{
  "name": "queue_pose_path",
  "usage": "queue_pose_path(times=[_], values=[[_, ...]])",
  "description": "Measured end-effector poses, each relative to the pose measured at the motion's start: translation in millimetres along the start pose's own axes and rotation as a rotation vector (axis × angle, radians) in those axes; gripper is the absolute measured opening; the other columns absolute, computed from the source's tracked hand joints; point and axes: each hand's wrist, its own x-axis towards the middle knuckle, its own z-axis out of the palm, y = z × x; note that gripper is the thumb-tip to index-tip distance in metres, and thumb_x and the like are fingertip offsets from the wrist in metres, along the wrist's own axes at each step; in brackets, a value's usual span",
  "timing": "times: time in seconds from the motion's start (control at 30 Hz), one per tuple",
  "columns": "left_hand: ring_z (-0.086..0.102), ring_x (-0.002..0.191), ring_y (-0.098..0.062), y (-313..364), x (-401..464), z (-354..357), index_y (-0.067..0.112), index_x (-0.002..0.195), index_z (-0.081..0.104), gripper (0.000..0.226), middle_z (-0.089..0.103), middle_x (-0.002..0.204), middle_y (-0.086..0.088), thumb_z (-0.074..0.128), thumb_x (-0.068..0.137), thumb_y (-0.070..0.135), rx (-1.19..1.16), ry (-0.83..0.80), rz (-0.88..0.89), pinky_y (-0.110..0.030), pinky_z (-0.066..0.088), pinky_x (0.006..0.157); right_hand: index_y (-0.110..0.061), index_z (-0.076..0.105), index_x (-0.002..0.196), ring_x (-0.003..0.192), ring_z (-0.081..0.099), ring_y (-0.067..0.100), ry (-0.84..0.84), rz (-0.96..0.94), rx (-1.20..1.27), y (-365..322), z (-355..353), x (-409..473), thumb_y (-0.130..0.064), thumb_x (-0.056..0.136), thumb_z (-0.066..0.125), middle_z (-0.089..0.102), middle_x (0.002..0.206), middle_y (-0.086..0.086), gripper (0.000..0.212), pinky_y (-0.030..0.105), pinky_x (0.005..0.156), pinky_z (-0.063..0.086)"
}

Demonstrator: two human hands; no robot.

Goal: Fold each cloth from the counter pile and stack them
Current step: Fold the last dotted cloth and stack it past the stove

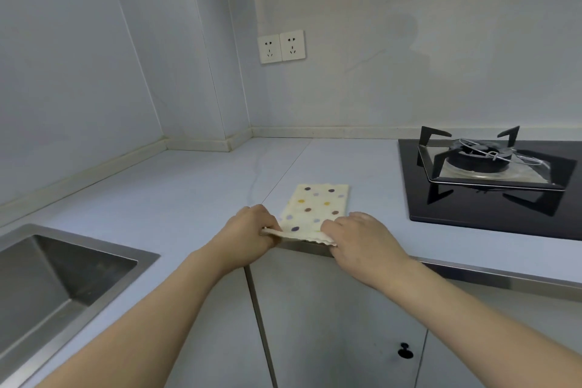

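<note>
A cream cloth with coloured polka dots (316, 206) lies as a narrow folded strip on the pale counter (176, 195), its near end reaching the counter's front edge. My left hand (252, 231) pinches the near left corner of the cloth. My right hand (362, 239) grips the near right corner, fingers curled over the wavy hem. The near edge is lifted slightly off the counter between both hands. No other cloth or pile shows in this view.
A steel sink (53, 274) is sunk into the counter at the left. A black gas hob with a burner grate (491, 167) sits at the right. Two wall sockets (281, 46) are on the back wall. Cabinet doors (330, 324) hang below the counter edge.
</note>
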Motion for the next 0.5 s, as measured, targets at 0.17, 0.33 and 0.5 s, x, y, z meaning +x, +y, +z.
queue_pose_path(times=[0.17,0.33,0.5], values=[[0.063,0.092,-0.011,3.2,1.4,-27.0,0.019,0.091,0.073,0.010,0.070,0.099,0.003,0.074,0.084,0.026,-0.351,-0.099,-0.091,-0.024,0.045,0.085,-0.025,0.052,0.101,0.071,0.054,0.018,-0.088,0.153,0.381,10.2,-23.9,0.1,-0.046,0.097,0.043,0.057,0.070,-0.008,0.023,0.033,0.066,0.042],[0.060,0.071,-0.005,10.6,34.0,-30.2,0.007,0.083,0.067,0.026,0.069,0.078,0.005,0.065,0.091,0.031,-0.516,-0.082,-0.187,-0.027,0.041,0.079,-0.026,0.053,0.083,0.072,0.067,0.013,-0.063,0.312,0.593,39.0,-19.3,32.1,-0.039,0.097,0.046,0.065,0.075,-0.005,0.020,0.032,0.069,0.049],[0.051,0.068,-0.017,21.0,89.7,-3.0,0.008,0.082,0.060,0.026,0.060,0.079,-0.006,0.055,0.094,0.030,-0.472,0.073,-0.349,-0.028,0.040,0.065,-0.018,0.058,0.086,0.071,0.063,0.008,-0.081,0.434,0.591,72.8,2.2,70.1,-0.034,0.097,0.047,0.065,0.077,-0.006,0.022,0.030,0.066,0.047]])
